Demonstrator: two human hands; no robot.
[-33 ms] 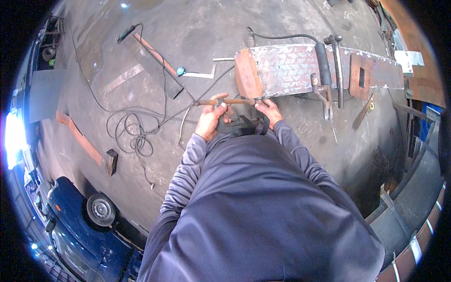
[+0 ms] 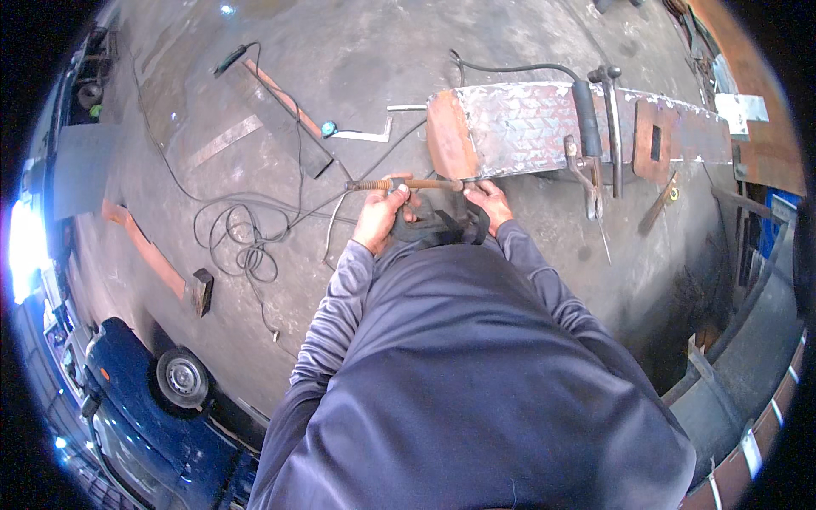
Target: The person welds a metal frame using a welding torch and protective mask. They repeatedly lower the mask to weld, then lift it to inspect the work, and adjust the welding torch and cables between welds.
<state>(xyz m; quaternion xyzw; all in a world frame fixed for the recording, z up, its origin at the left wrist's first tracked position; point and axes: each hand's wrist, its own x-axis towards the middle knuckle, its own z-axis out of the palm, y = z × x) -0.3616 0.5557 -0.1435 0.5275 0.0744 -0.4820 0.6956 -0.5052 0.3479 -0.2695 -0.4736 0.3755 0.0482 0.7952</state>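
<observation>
My left hand [image 2: 382, 217] is closed on a rusty rod [image 2: 429, 184] with a coiled section [image 2: 374, 185] at its left end, held crosswise. My right hand [image 2: 488, 206] is closed at the rod's right end. Below the rod is a dark object with straps [image 2: 442, 221], partly hidden by my hands and body. Just beyond, a long metal piece [image 2: 527, 132] with a rusty end block [image 2: 449, 136] lies on the floor. A black-handled cable tool [image 2: 583, 115], a hammer [image 2: 614, 127] and locking pliers [image 2: 586, 183] rest on or against it.
Loose cables [image 2: 251, 234], metal strips [image 2: 144, 246], an angle grinder [image 2: 229, 59] and a tape measure [image 2: 329, 128] lie leftward. A dark blue vehicle [image 2: 136, 399] stands lower left. A brush [image 2: 659, 204] and rusty plate [image 2: 653, 140] are rightward, with metal sheets [image 2: 731, 340] along the edge.
</observation>
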